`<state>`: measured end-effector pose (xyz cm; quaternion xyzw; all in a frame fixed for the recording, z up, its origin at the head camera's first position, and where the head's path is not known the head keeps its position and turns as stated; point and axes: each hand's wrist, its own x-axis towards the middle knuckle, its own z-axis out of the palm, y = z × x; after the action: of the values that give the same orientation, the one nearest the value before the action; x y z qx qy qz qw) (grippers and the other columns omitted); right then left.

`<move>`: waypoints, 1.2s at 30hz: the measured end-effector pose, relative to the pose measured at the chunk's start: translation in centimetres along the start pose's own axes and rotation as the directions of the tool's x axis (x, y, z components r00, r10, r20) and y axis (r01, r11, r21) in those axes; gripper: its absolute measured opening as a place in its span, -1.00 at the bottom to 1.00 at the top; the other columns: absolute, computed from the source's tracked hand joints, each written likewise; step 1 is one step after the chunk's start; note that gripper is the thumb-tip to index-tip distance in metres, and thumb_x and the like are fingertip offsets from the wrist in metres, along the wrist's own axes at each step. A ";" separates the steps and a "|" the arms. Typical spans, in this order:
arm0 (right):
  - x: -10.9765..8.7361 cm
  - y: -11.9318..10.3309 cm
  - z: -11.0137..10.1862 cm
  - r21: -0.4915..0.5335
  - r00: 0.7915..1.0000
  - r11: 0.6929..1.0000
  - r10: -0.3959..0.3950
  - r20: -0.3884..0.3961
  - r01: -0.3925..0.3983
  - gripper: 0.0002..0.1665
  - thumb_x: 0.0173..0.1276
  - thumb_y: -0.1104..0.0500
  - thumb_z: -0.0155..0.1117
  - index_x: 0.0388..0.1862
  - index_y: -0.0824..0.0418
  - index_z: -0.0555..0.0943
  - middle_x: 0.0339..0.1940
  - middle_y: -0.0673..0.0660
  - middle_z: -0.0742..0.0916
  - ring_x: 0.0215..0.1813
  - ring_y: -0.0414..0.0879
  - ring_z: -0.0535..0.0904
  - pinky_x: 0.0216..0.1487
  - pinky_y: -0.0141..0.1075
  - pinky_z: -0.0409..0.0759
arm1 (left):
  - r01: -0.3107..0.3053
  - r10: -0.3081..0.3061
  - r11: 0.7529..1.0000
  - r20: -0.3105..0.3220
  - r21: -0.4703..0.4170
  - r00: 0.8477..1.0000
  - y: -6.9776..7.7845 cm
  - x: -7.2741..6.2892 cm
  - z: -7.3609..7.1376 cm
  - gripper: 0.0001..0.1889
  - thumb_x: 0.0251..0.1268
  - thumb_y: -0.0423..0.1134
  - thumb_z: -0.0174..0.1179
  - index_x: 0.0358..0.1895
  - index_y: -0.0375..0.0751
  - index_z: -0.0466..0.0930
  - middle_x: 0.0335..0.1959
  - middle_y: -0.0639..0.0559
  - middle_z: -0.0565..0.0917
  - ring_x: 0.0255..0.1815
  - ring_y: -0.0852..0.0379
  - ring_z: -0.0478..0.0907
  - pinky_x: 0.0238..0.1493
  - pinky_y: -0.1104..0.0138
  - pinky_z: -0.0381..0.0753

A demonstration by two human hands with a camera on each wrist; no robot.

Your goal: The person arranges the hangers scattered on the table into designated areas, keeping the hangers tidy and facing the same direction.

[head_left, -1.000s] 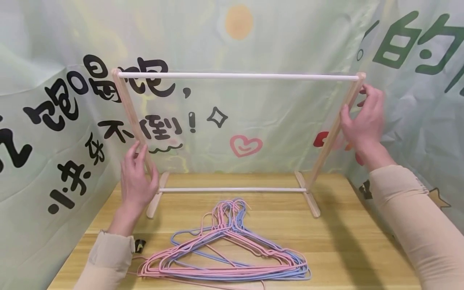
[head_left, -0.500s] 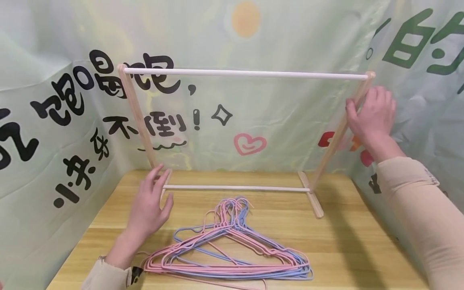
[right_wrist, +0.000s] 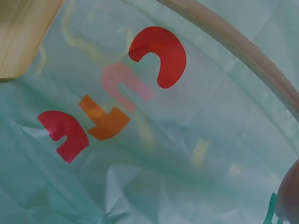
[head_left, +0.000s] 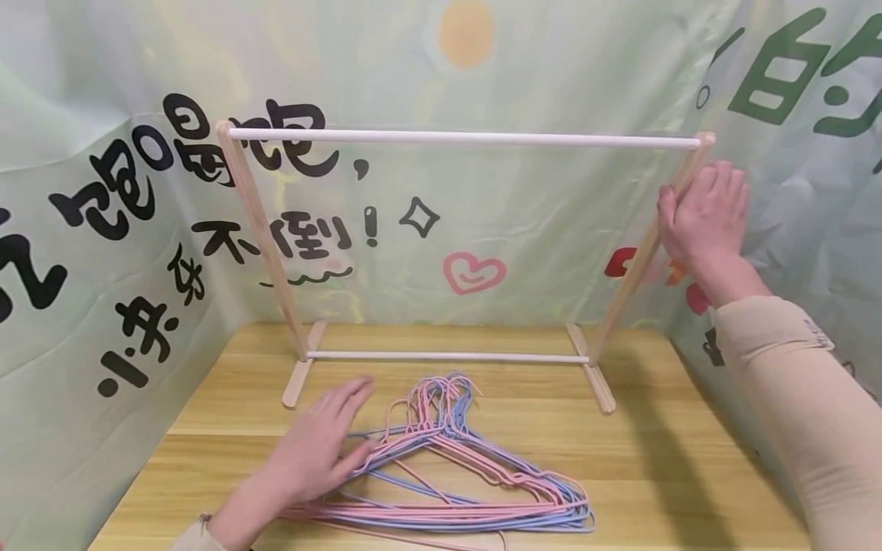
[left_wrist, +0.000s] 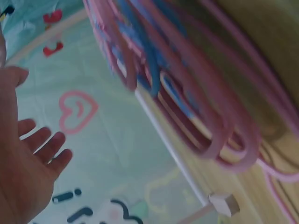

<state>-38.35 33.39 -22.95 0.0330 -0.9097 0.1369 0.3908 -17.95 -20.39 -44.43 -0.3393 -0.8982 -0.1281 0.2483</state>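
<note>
A drying rack with pale wooden uprights and a white top bar point(head_left: 462, 138) stands on the table. My right hand point(head_left: 710, 214) holds its right upright, thumb on the inner side and fingers on the outer side. In front of the rack lies a pile of pink and blue clothes hangers point(head_left: 482, 509), hooks pointing toward the rack. My left hand point(head_left: 320, 440) is over the left end of the pile, fingers extended and nothing in them. The left wrist view shows this hand's loosely bent fingers point(left_wrist: 44, 140) apart from the hangers point(left_wrist: 187, 93).
The rack's lower bar point(head_left: 448, 357) runs behind the hanger hooks, between two wooden feet point(head_left: 599, 386). A printed cloth backdrop point(head_left: 551, 229) encloses the wooden table point(head_left: 661, 474) at the back and sides.
My left hand has let go of the rack's left upright and come down and right over the hangers. The right hand has stayed at the right upright and its fingers have closed in.
</note>
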 end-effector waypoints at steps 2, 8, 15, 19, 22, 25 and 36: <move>0.0 0.0 0.0 0.007 1.000 1.000 -0.003 -0.004 0.003 -0.43 0.53 -0.04 -0.19 0.05 0.51 0.25 0.00 0.50 0.35 0.07 0.41 0.21 0.10 0.24 0.17 | -0.003 0.003 1.000 0.080 -0.002 0.997 0.5 -0.2 0.3 -0.14 0.33 0.11 0.31 0.57 -0.26 0.24 0.50 -0.18 0.39 0.41 -0.12 0.45 0.35 -0.05 0.49; 0.0 0.2 0.0 0.011 1.000 1.000 -0.010 -0.003 0.010 -0.43 0.52 -0.04 -0.19 0.09 0.51 0.24 0.01 0.49 0.35 0.07 0.41 0.23 0.08 0.24 0.20 | 0.021 -0.002 0.998 0.286 -0.062 0.958 1.8 -0.6 1.4 -0.04 0.24 0.33 0.33 0.58 -0.13 0.25 0.53 -0.08 0.37 0.49 -0.01 0.36 0.43 0.00 0.41; 0.0 0.3 0.2 0.019 1.000 1.000 -0.015 0.000 0.015 -0.46 0.53 -0.01 -0.16 0.07 0.50 0.25 0.02 0.49 0.36 0.07 0.41 0.22 0.08 0.23 0.20 | -0.026 0.056 0.996 0.366 -0.085 0.929 2.5 -1.4 3.1 0.11 0.16 0.55 0.20 0.57 -0.21 0.24 0.52 -0.07 0.36 0.45 0.02 0.37 0.39 -0.02 0.45; 0.0 0.3 0.3 0.028 1.000 0.999 -0.021 -0.007 0.022 -0.46 0.53 -0.01 -0.17 0.07 0.50 0.25 0.04 0.49 0.35 0.08 0.41 0.22 0.08 0.23 0.19 | -0.030 0.060 0.996 0.386 -0.082 0.921 2.8 -1.5 3.6 0.16 0.12 0.60 0.17 0.58 -0.24 0.22 0.51 -0.10 0.35 0.41 0.05 0.38 0.35 0.00 0.49; 0.0 0.3 0.4 0.030 1.000 0.999 -0.022 -0.011 0.022 -0.45 0.53 -0.02 -0.18 0.09 0.50 0.24 0.06 0.49 0.34 0.09 0.40 0.21 0.09 0.22 0.18 | -0.016 0.051 0.996 0.396 -0.090 0.917 3.0 -1.5 3.7 0.15 0.12 0.57 0.21 0.57 -0.25 0.23 0.50 -0.10 0.34 0.39 0.06 0.38 0.33 0.01 0.51; 0.0 0.3 0.4 0.033 1.000 0.999 -0.016 -0.011 0.017 -0.44 0.54 -0.03 -0.19 0.10 0.50 0.24 0.06 0.49 0.34 0.10 0.40 0.21 0.10 0.22 0.18 | 0.001 0.044 0.994 0.398 -0.112 0.916 3.1 -1.4 3.7 0.12 0.13 0.51 0.27 0.56 -0.25 0.25 0.50 -0.10 0.33 0.39 0.06 0.36 0.34 0.01 0.50; 0.0 0.2 0.4 0.036 1.000 0.999 0.005 0.008 -0.005 -0.43 0.54 -0.03 -0.18 0.14 0.50 0.24 0.08 0.48 0.35 0.14 0.40 0.22 0.12 0.23 0.21 | 0.031 0.039 0.980 0.344 -0.196 0.938 3.0 -1.6 4.0 0.10 0.08 0.36 0.40 0.59 -0.23 0.22 0.48 -0.03 0.30 0.35 0.15 0.30 0.27 0.08 0.55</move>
<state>-38.61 33.51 -23.27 0.0382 -0.9086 0.1540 0.3863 -16.34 -17.45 -48.44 -0.3815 -0.9098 -0.1547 0.0517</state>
